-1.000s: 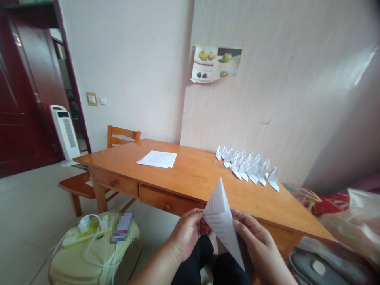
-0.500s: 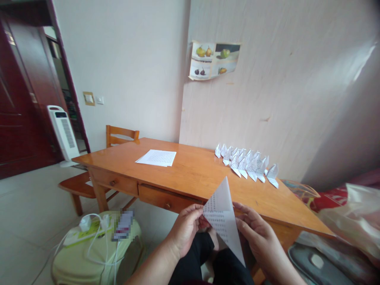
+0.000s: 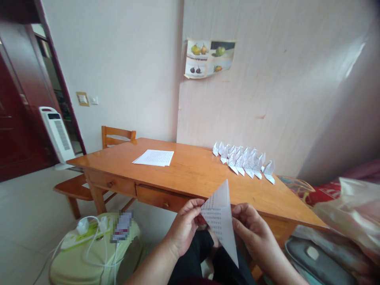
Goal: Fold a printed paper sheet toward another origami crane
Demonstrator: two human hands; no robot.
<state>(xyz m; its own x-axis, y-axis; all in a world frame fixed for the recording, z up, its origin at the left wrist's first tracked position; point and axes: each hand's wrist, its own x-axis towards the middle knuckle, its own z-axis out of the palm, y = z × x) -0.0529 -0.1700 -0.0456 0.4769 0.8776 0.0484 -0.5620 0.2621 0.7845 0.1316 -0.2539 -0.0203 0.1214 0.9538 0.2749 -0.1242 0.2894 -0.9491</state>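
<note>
A folded sheet of printed paper [image 3: 221,217], pointed at top and bottom, is held up over my lap, in front of the table's near edge. My left hand [image 3: 187,225] pinches its left corner between thumb and fingers. On the other side, my right hand [image 3: 251,227] has curled fingers at the paper's right edge, with the thumb against it. Several folded paper figures [image 3: 245,160] stand in rows on the table [image 3: 192,174] at the back right. A stack of printed sheets [image 3: 154,157] lies further left on the tabletop.
A pale green stool [image 3: 74,265] at the lower left bears a power strip, cables and a blurred phone. A wooden chair [image 3: 118,132] stands behind the table's left end. Plastic bags [image 3: 353,209] and a dark grey case [image 3: 314,257] are at the right.
The view has shifted slightly, so the scene sits a little further left. The folded paper has turned a little in my hands, its lower point now further left.
</note>
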